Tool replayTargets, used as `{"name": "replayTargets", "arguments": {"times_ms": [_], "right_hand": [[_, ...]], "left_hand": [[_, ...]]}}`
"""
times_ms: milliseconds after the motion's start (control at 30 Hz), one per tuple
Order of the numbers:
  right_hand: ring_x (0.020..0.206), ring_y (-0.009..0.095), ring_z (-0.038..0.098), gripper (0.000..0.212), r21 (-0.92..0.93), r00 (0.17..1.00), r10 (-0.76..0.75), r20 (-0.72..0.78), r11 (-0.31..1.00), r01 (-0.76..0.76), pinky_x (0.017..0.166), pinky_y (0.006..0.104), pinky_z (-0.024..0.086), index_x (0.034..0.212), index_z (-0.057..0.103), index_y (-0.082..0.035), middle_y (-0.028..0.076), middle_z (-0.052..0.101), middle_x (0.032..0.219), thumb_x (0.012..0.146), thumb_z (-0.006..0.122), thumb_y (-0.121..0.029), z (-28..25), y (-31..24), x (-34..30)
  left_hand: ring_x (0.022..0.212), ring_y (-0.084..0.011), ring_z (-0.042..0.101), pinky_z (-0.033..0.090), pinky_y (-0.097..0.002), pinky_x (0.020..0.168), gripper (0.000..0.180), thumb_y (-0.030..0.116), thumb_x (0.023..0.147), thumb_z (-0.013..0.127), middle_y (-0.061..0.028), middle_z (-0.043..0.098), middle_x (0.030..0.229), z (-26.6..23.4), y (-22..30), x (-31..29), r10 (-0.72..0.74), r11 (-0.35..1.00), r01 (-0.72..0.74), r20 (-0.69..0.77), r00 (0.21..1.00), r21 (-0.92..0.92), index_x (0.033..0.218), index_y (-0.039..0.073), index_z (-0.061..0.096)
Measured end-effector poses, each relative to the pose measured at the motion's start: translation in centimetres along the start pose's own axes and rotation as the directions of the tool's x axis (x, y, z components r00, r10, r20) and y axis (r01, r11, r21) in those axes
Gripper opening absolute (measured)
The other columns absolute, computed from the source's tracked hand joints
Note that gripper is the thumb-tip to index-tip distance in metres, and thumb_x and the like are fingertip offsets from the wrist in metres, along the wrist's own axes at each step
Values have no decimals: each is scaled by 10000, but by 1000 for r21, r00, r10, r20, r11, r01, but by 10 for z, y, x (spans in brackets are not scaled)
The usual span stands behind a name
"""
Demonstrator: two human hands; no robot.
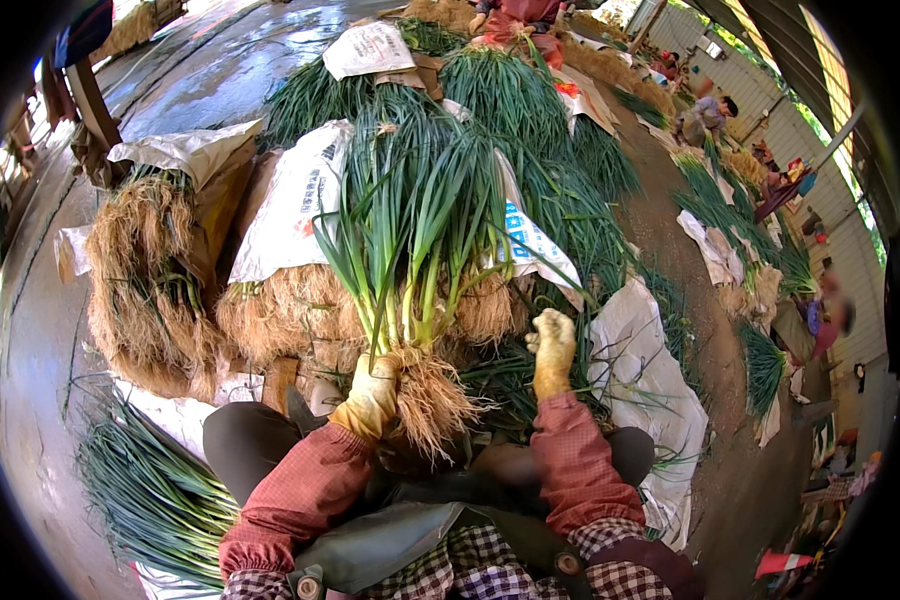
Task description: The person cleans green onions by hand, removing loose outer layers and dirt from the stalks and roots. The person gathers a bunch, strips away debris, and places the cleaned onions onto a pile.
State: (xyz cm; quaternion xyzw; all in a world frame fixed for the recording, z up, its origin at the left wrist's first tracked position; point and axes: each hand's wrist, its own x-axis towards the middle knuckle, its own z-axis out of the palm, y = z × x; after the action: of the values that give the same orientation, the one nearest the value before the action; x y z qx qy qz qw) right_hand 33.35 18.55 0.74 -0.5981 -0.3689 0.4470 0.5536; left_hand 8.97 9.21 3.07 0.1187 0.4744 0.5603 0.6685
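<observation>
My left hand [369,396], in a pale yellowed glove, is closed round the base of a bunch of green onions [415,235]. Their long leaves fan away from me over a sack, and pale tangled roots [430,400] hang beside the glove. To the right, my right hand [552,350], gloved alike, is raised with its fingers curled in, apart from the bunch. Whether anything is inside its fingers is hidden. Behind the held bunch lies a row of root-on onions [290,310] partly covered by a white printed sack [305,205].
Another rooty pile [145,270] lies left under a sack [185,155]. More onions [155,480] rest beside my left knee. A white sheet [640,370] with loose leaves is at my right. People [705,120] sit among bundles farther right; another person [515,15] is straight ahead.
</observation>
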Motion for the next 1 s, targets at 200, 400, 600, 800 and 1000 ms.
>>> {"name": "replayTargets", "arguments": {"times_ms": [200,400,600,800,1000], "right_hand": [[749,189,541,328,-150,532,-496,686,619,771,651,287,470,1025,541,-36,60,565,810,777,646,-223,97,10,-66],[641,263,542,146,-296,463,-402,790,411,862,586,339,463,857,606,-89,78,546,739,716,625,-56,88,-8,-91],[740,116,552,195,-56,843,-262,470,944,324,667,252,467,1032,550,-29,57,600,854,866,534,-130,46,31,-69],[710,119,538,294,-8,417,242,876,872,-490,631,243,456,997,525,-54,38,571,791,860,549,-312,86,42,-12],[540,127,528,377,178,676,259,690,844,-505,471,248,484,912,520,-88,24,568,727,805,574,-445,143,35,-10]], "left_hand": [[536,-128,530,414,-250,465,133,63,782,555,-57,596,717,-16,-29,23,104,989,-101,-31,994,104,871,-23,604],[445,-118,468,365,-266,391,105,41,785,554,-60,561,642,-27,-37,39,36,999,-37,-220,975,0,865,-20,585],[643,-189,598,521,-291,569,275,189,879,414,-120,606,809,-39,-32,44,-71,988,78,55,996,-136,1035,-11,519],[666,-182,609,518,-281,556,264,170,874,402,-107,607,788,-27,-26,22,-42,998,42,4,999,37,985,-16,554],[470,-101,464,371,-221,416,128,81,816,535,-19,554,657,-17,-30,24,-4,1000,-2,-217,976,-30,921,13,562]]}}
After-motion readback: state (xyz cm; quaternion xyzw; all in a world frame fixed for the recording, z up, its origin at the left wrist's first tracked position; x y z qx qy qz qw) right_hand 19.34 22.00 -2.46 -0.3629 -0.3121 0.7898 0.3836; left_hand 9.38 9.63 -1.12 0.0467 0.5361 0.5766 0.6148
